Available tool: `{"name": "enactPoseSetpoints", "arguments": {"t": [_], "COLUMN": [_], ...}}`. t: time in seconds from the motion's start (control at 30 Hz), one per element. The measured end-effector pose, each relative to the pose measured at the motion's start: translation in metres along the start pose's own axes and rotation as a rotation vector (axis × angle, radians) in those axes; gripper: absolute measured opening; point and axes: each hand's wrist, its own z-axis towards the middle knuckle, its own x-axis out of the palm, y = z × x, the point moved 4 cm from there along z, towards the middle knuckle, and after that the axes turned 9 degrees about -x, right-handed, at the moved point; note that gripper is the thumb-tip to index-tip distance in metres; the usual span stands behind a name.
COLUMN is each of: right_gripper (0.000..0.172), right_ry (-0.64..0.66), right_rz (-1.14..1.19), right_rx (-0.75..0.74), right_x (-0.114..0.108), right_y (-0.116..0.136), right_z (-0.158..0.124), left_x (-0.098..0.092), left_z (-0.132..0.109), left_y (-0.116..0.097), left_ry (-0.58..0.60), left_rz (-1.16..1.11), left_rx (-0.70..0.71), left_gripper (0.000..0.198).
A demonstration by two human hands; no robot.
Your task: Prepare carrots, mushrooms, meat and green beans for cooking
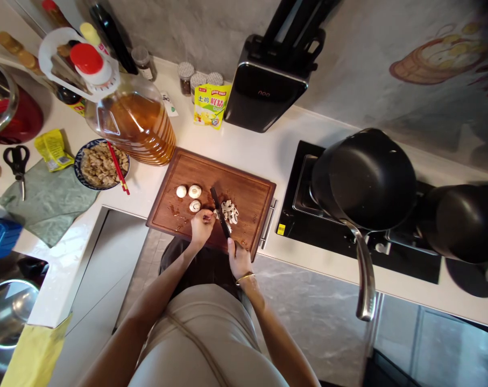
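Observation:
My right hand (239,259) is wrapped around the handle of a black-bladed knife (219,207), which points away from me across a brown wooden cutting board (169,180). Left of the blade, my left hand (202,227) has its fingers curled and pinched. A pale bit of mushroom shows at those fingertips, mostly hidden by them. Sliced mushrooms (230,211) lie in a small pile against the knife's right side. Three whole white mushrooms (194,192) rest on the board's left half, just beyond my left hand. Water drops and small crumbs dot the wood.
Left of the board stand a large oil jug (133,123) and a patterned bowl (79,166) of pale food with red chopsticks. Scissors (18,164) lie farther left. Behind are a yellow seasoning packet (211,106) and a knife block (263,86). A black pan (365,180) sits on the stove, right.

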Motion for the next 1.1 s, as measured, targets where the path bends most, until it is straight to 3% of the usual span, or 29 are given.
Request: {"name": "enactPoseSetpoints", "arguments": {"t": [0.37, 0.83, 1.1], "right_gripper": [0.055, 0.057, 0.048], "right_ry": [-0.086, -0.053, -0.006], "right_rz": [0.099, 0.092, 0.041], "right_rx": [-0.024, -0.025, 0.025], "right_x": [0.016, -0.007, -0.002], "right_y": [-0.003, 0.003, 0.002], "right_z": [0.019, 0.002, -0.004], "left_x": [-0.002, 0.004, 0.004], "left_z": [-0.001, 0.001, 0.001], "left_y": [-0.003, -0.001, -0.004], "left_ry": [0.02, 0.009, -0.007], "left_rz": [-0.008, 0.049, 0.099], "left_rx": [0.009, 0.006, 0.033], "left_gripper": [0.008, 0.005, 0.007]}}
